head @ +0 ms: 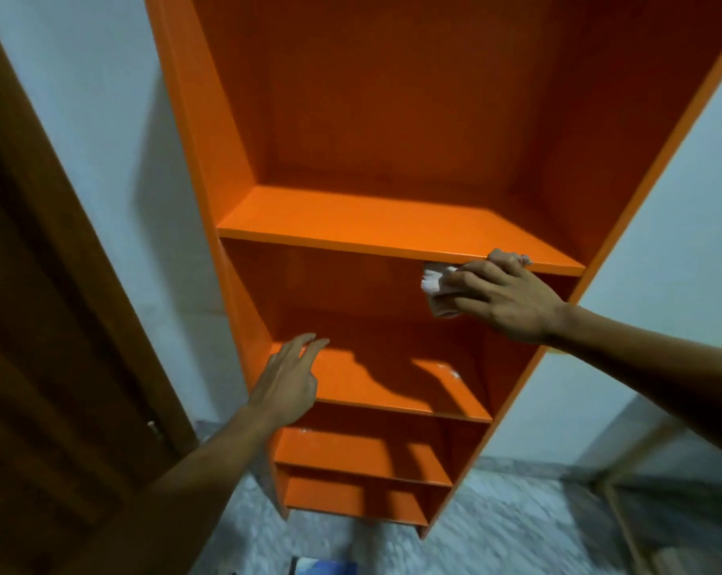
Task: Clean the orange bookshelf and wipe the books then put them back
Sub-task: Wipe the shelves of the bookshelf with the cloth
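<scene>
Wiping the orange bookshelf point(392, 226) with a white cloth point(436, 286).

Our right hand point(504, 300) curls its grip around the cloth, pressing it against the back panel just under the upper shelf board, by the right wall. Our left hand point(286, 383) hovers with fingers loosely spread over the left end of the shelf board below, holding nothing.

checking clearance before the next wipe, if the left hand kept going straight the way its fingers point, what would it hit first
The left hand is open, fingers aimed into the compartment above the second shelf board. Going straight on, it would probably meet the orange bookshelf's back panel first; nothing shows in between, though depth is hard to judge.
</scene>
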`<state>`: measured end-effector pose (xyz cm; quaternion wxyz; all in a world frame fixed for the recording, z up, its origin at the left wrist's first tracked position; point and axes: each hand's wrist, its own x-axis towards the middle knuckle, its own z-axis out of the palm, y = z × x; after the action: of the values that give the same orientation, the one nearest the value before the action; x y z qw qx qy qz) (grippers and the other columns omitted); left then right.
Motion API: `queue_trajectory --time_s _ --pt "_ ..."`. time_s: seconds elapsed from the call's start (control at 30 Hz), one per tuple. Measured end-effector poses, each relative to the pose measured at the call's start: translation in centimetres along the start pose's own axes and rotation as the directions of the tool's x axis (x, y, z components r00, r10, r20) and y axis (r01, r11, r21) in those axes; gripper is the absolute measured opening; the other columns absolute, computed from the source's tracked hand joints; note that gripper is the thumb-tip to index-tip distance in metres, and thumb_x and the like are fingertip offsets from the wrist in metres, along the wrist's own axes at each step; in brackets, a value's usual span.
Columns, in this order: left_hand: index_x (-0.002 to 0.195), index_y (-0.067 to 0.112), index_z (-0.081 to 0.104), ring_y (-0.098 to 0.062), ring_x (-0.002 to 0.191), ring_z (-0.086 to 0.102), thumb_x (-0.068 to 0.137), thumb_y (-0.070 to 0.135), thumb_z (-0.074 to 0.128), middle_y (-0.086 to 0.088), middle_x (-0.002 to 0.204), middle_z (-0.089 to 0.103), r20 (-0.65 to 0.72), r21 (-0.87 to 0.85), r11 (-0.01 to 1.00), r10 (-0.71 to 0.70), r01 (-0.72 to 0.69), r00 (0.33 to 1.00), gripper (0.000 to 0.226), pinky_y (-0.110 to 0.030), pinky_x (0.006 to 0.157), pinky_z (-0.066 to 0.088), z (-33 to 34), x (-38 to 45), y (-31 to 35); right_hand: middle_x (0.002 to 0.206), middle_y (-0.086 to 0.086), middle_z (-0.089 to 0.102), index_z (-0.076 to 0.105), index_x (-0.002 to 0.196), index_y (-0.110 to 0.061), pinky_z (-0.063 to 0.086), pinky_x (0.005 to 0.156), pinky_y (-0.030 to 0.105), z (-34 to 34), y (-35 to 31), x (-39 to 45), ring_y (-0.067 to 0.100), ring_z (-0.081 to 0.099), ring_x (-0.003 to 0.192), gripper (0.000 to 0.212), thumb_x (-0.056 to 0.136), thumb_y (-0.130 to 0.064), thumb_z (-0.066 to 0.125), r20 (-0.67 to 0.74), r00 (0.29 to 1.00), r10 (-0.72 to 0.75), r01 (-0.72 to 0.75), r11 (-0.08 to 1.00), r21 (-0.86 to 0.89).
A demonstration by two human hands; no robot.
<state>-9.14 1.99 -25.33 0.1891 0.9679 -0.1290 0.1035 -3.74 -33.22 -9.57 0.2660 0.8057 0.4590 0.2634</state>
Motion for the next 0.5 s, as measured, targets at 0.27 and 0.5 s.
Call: queue_trajectory --time_s 0.27,0.5 --pt "0.158 0.023 0.016 -0.026 0.153 0.009 0.101 0.023 0.042 -0.007 0.166 0.011 0.380 0.043 0.990 -0.141 0.135 0.914 0.063 -0.042 0.121 0.020 8.9 1.2 1.4 0.123 0.013 0.059 0.062 0.119 -0.018 0.035 0.087 0.047 2.6 -0.6 -9.7 0.034 0.047 0.112 0.046 0.079 -0.002 0.047 -0.075 0.966 0.248 -0.246 0.969 0.032" --pt "0.156 0.021 0.028 -0.041 0.148 0.024 0.096 0.061 0.019 -0.014 0.162 0.024 0.352 0.189 0.951 -0.297 0.244 0.887 0.073 -0.063 0.112 0.024 13.3 -0.5 1.4 0.113 0.006 0.061 0.063 0.121 -0.025 0.034 0.073 0.038 8.9 -10.5 -7.1 0.033 0.053 0.099 0.043 0.083 -0.012 0.050 0.345 0.776 0.528 -0.629 0.623 0.465"
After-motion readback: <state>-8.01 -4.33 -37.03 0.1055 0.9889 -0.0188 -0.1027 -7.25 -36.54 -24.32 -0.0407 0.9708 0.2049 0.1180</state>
